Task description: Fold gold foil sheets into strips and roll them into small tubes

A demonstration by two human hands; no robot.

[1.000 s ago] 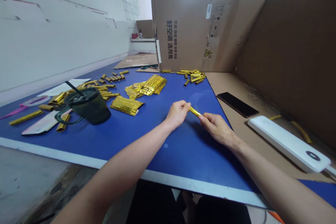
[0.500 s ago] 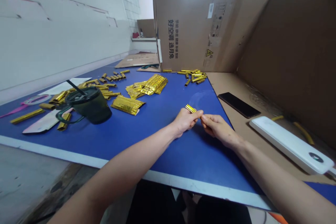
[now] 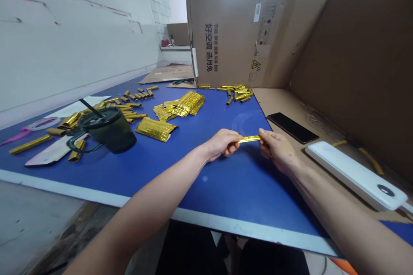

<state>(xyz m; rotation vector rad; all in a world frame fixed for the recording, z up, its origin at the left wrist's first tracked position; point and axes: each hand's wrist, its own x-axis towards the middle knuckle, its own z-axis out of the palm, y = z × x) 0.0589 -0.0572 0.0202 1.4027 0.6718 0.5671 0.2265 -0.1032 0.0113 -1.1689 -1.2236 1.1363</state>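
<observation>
A thin gold foil strip (image 3: 249,139) is stretched level between both hands above the blue table (image 3: 226,180). My left hand (image 3: 222,143) pinches its left end and my right hand (image 3: 276,149) pinches its right end. Flat gold foil sheets (image 3: 180,106) lie in a pile further back, with one folded sheet (image 3: 155,129) nearer. Small rolled gold tubes (image 3: 238,93) cluster at the far edge, and several more gold tubes (image 3: 129,105) lie scattered at the left.
A dark cup with a straw (image 3: 108,129) stands at the left. A black phone (image 3: 292,127) and a white power strip (image 3: 355,175) lie on cardboard at the right. Large cardboard boxes (image 3: 245,34) wall the back and right. Pink scissors (image 3: 30,129) rest far left.
The gold piece was short and held close between the fingertips; now the hands have drawn apart and it spans level between them as a longer strip.
</observation>
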